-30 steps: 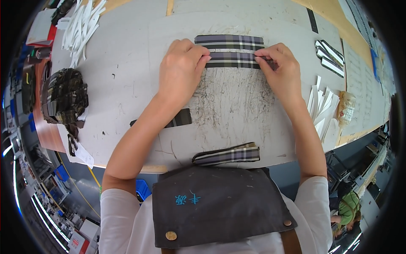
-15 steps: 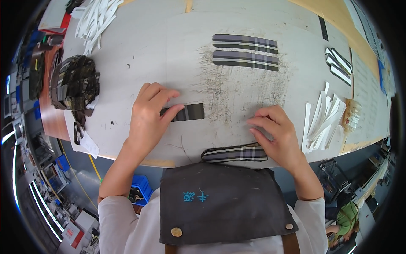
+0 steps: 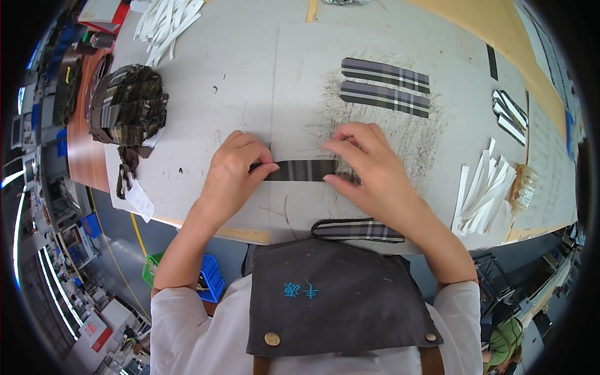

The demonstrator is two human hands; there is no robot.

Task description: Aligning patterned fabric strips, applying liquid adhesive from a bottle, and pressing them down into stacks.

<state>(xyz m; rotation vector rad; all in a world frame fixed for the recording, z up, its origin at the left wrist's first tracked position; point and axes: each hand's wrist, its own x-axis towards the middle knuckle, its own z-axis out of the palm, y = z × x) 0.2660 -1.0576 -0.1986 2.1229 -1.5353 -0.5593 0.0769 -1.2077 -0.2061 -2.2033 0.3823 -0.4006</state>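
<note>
On a grey worktop point(image 3: 240, 84), the left grip point(image 3: 234, 170) pinches a dark plaid strip point(image 3: 300, 170); the right grip point(image 3: 377, 170) is spread at its right end.

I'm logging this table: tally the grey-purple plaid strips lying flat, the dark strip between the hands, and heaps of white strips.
Flat plaid strips, far and near: 2
Dark strip: 1
White heaps, left and right: 2
Total: 5
</note>
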